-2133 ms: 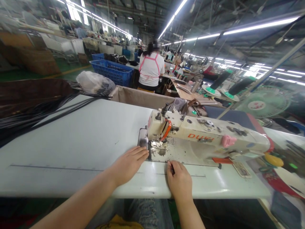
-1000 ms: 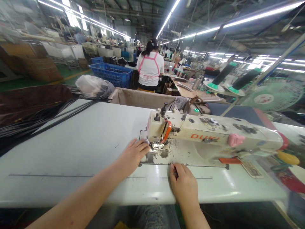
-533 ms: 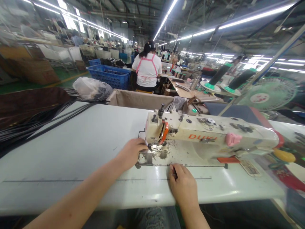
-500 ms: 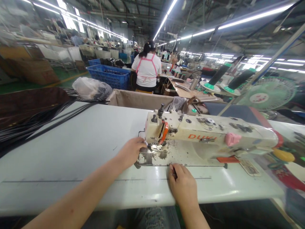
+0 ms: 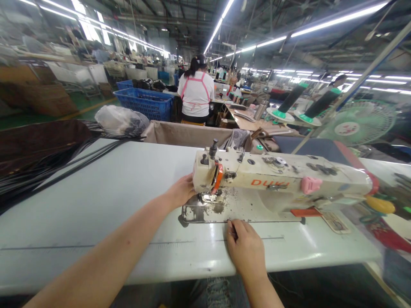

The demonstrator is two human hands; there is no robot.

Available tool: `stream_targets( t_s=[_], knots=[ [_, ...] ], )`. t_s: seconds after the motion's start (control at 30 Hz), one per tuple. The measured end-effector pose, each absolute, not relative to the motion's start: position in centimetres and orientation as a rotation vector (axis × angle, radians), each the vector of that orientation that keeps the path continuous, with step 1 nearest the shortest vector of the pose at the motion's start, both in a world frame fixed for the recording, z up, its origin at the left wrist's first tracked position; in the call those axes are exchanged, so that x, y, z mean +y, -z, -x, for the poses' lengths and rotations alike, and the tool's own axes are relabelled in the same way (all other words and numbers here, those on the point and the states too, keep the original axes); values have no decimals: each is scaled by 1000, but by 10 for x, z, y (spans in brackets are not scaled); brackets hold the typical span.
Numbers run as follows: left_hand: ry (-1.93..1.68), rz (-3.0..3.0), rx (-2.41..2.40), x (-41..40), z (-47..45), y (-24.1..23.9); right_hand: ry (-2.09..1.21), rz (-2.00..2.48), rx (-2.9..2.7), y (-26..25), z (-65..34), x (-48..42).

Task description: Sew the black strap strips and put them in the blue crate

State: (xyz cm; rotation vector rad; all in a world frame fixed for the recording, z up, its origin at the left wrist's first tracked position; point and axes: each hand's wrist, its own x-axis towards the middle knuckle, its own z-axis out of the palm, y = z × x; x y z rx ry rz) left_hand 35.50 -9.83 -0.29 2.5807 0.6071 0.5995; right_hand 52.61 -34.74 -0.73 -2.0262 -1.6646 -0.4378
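Observation:
A pale sewing machine [image 5: 276,175] with orange lettering stands on the white table [image 5: 128,171]. My left hand [image 5: 182,191] is at the left end of its head, fingers stretched out. Their tips pass behind the head, out of sight. Beside it is the metal presser foot [image 5: 210,197], above the worn machine bed [image 5: 244,209]. Nothing shows under the foot. My right hand [image 5: 246,246] rests on the table at the bed's front edge, fingers curled in and thumb close to them. Whatever it may hold is hidden.
Black cords [image 5: 77,162] lie across the table's left side. Behind the table are a beige fabric bin [image 5: 180,132], a blue crate [image 5: 147,102] and a seated person [image 5: 196,92]. Thread cones [image 5: 292,100] and a green fan [image 5: 359,126] stand at the right.
My left hand has moved from beside the presser foot, up and slightly left, its fingertips now behind the machine head. My right hand stays in place. The view has shifted slightly.

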Motion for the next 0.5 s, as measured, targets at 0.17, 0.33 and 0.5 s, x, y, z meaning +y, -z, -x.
stream_targets(
  t_s=[0.17,0.33,0.5],
  knots=[
    [-598,-2571,640,-99,-344,4,446,2018,-1659,9,-526,-347],
    [-629,-2555,641,-102,-343,3,441,2042,-1652,7,-525,-347],
    [-640,-2542,707,-104,-344,0,434,2046,-1647,6,-525,-347]
  ],
)
